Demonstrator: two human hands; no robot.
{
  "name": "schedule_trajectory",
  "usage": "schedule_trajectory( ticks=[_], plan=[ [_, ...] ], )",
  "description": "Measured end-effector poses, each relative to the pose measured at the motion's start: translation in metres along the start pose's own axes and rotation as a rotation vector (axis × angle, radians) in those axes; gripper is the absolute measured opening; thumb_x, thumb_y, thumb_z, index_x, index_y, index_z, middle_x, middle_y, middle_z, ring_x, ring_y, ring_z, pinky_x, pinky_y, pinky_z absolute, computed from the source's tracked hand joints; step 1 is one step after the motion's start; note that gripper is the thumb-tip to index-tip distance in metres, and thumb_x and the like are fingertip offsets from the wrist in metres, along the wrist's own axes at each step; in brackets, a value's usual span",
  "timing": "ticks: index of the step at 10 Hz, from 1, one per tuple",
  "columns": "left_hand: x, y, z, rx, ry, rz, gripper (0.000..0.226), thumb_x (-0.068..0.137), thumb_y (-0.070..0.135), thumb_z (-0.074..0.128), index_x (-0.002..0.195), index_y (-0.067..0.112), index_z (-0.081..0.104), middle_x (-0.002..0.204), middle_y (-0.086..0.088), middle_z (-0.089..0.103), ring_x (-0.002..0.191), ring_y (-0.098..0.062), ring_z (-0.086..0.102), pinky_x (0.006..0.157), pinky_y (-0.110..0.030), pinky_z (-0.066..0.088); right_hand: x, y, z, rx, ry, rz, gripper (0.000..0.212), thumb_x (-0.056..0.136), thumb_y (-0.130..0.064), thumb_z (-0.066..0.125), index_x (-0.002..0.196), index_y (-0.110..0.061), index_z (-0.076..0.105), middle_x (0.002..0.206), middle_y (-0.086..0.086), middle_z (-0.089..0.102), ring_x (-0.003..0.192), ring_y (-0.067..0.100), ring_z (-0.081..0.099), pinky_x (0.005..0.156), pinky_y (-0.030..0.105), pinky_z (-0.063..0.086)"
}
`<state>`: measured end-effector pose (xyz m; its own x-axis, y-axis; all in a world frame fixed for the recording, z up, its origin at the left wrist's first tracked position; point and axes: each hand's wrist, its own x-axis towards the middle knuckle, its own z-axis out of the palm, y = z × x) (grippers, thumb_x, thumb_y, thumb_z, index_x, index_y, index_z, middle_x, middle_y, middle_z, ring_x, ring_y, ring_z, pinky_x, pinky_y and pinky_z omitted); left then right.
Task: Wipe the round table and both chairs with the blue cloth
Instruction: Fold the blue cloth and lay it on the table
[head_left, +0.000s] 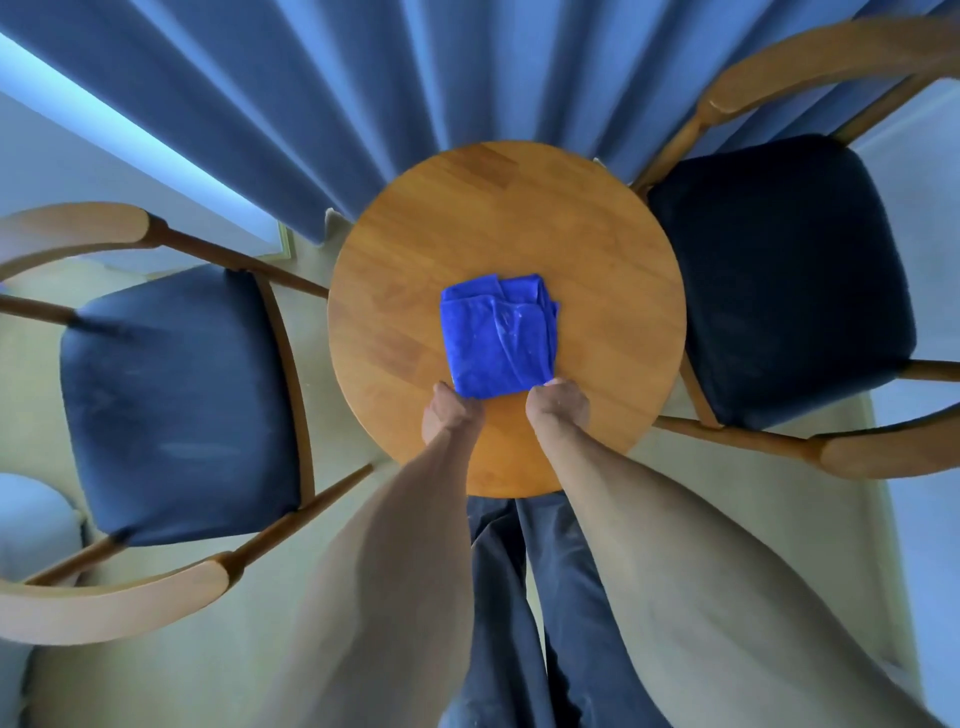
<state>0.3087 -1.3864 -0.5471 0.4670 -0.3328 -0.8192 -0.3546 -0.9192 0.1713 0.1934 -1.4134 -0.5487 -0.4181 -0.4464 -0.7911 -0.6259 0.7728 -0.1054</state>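
Blue pleated curtains (322, 93) hung behind a round wooden table (597, 249) on a pale floor. Both hands met the near edge of a folded bright blue cloth (498, 338) lying near the middle of the tabletop. The left hand (449, 413) touched its near left corner and the right hand (558, 405) its near right corner; the fingers curled down at the hem, though whether they pinched it could not be told. The cloth lay as a rough square, slightly longer running away from the person, folds uppermost. No writing or label showed. A wooden armchair with a dark blue seat (176, 410) stood left, another wooden armchair with a dark seat (779, 280) right
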Motion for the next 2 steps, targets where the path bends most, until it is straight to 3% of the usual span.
schedule_trajectory(
  ticks=[2],
  plan=[
    [-0.006,0.033,-0.032,0.076,0.068,0.145,0.032,0.087,0.015,0.047,0.117,0.011,0.059,0.119,-0.011,0.063,0.112,-0.031,0.058,0.083,-0.032,0.044,-0.015,-0.03,-0.025,-0.15,0.129,-0.201,0.03,0.092,-0.014,0.047,0.117,-0.018,0.063,0.114,0.007,0.067,0.107,0.027,0.064,0.093,0.036,0.051]
  ],
)
